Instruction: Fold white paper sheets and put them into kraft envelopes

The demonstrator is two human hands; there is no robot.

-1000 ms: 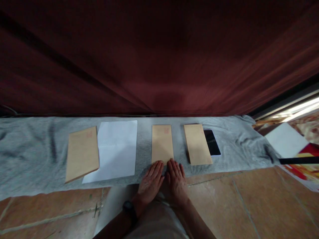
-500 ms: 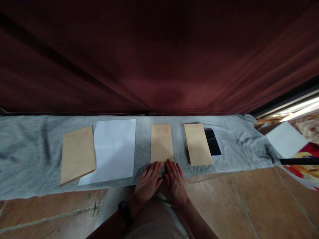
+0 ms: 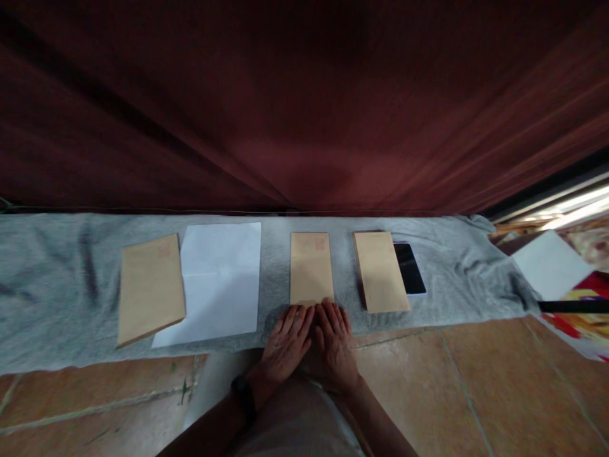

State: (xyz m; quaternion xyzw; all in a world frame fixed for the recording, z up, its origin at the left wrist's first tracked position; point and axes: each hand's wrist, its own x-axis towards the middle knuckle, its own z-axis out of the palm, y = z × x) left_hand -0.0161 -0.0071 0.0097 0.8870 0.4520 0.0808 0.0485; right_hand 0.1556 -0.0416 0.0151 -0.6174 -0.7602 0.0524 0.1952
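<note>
You've got 3 brown envelopes on the grey cloth (image 3: pixel 57 292): left envelope (image 3: pixel 150 285), middle envelope (image 3: pixel 311 268), right envelope (image 3: pixel 380 271) (maybe a stack, edge too dim). Plus 1 white sheet (image 3: pixel 219 279) and 1 phone (image 3: pixel 410 268) on it. 1 loose paper (image 3: pixel 547 263) off its right end. 2 hands at its near edge: left hand (image 3: pixel 285 339), right hand (image 3: pixel 335 343).

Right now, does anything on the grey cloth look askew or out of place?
The left brown envelope lies tilted, its edge overlapping the white sheet. A dark phone peeks from under the right brown envelope. The middle envelope lies straight.
</note>
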